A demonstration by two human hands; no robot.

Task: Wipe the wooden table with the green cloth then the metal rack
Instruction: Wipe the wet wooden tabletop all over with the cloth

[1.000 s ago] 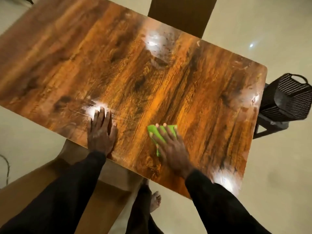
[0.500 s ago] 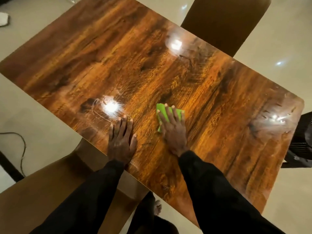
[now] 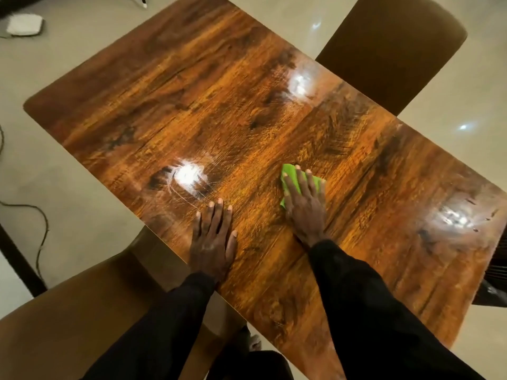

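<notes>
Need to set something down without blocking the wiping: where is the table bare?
The table is bare across its far left end, beyond the left hand, and at its right end, past the green cloth. Crowded: the near middle, where the right hand presses the cloth.

Most of the bright green cloth lies hidden under the right hand. At the right end of the glossy wooden desk, a dark slatted object is cut off by the frame edge and cannot be identified.
</notes>
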